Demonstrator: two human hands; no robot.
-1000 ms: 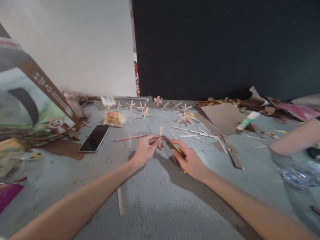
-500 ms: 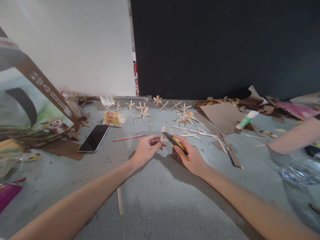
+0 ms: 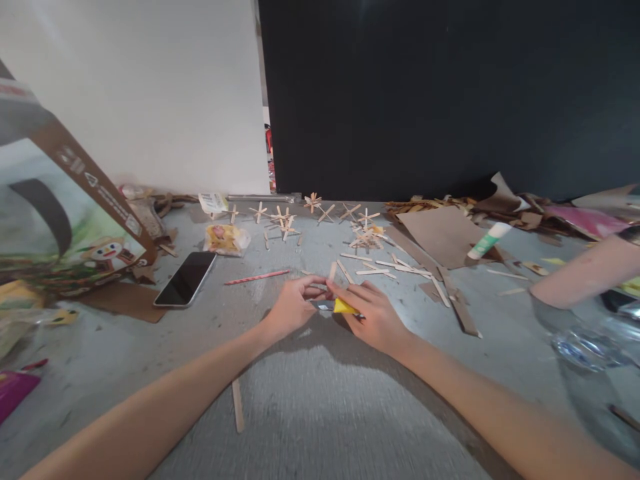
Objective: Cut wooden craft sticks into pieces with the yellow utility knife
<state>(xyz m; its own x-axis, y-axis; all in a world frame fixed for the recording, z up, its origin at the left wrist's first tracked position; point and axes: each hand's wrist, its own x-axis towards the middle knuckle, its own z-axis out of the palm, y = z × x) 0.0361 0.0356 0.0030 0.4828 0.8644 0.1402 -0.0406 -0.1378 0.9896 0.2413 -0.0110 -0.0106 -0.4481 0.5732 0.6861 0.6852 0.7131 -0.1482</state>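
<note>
A pale wooden craft stick point(image 3: 333, 269) stands up between the fingertips of my two hands. My left hand point(image 3: 293, 305) is closed on its lower part, which the fingers mostly hide. My right hand point(image 3: 376, 315) is closed round a yellow utility knife point(image 3: 345, 307); its metal end points left toward my left fingers. The right fingertips also meet at the stick. Just beyond lie several loose craft sticks point(image 3: 373, 271), and farther back stand small star shapes point(image 3: 285, 219) made of crossed sticks.
A phone point(image 3: 186, 280), a red striped pencil point(image 3: 257, 277) and a wrapped packet point(image 3: 226, 239) lie on the left. Cardboard point(image 3: 440, 233), a glue stick point(image 3: 490, 241) and a clear plastic item point(image 3: 583, 350) are on the right. Another person's forearm point(image 3: 583, 273) rests at the right edge.
The knife has turned in my right hand from pointing up-left to lying lower, showing its yellow side. My right fingers have moved left to the stick, meeting the left hand.
</note>
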